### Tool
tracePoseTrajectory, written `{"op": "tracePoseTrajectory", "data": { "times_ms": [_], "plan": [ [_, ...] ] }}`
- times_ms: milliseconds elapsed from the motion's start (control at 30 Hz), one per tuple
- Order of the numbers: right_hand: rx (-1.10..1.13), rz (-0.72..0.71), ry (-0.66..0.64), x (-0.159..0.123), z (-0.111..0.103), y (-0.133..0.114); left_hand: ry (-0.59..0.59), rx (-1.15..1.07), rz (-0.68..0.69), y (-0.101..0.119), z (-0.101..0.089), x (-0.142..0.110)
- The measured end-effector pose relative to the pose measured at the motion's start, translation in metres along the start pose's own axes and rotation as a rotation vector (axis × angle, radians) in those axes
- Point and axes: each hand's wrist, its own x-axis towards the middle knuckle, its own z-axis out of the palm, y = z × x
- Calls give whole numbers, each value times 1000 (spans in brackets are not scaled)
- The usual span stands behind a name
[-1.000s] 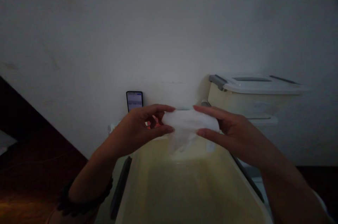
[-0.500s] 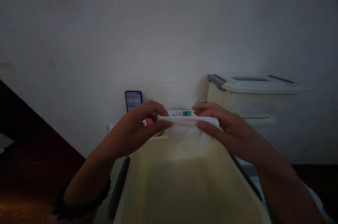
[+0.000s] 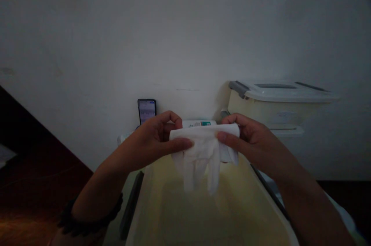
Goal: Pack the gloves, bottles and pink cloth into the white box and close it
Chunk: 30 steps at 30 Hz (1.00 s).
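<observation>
I have both bare hands on a limp white fabric glove, held up at the centre of the frame, above the far end of a deep, pale yellow plastic tub. The left hand pinches the left part of its top edge, thumb in front and fingertips curled behind; the right hand does likewise at the right—both nearly closed, with only the fabric between. As far as I can judge, the top edge is already drawn out fairly straight between them, while the glove's fingers dangle loose, neither tucked nor flattened. Neither hand is inside the glove, and it is not yet set down anywhere. Some white fabric hangs behind at the right—I cannot tell whether that is a second glove. Just beyond, at mid-frame, sits a white box with a teal label; a dark-edged upright phone stands to its left.
</observation>
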Motion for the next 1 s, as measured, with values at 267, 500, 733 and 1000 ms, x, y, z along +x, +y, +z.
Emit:
{"op": "tracePoseTrajectory", "data": {
  "times_ms": [267,500,733,1000],
  "plan": [
    [-221,-35,58,-1,2,3,-54,226,-47,-2,-2,-1],
    [-444,-112,190,-9,14,-3,-38,337,-41,-5,6,-3],
    [-452,-155,91,-13,21,-13,-51,465,44,1,10,-4],
    [-632,-198,173,-10,17,-11,-138,531,45,9,9,-5]
  ]
}}
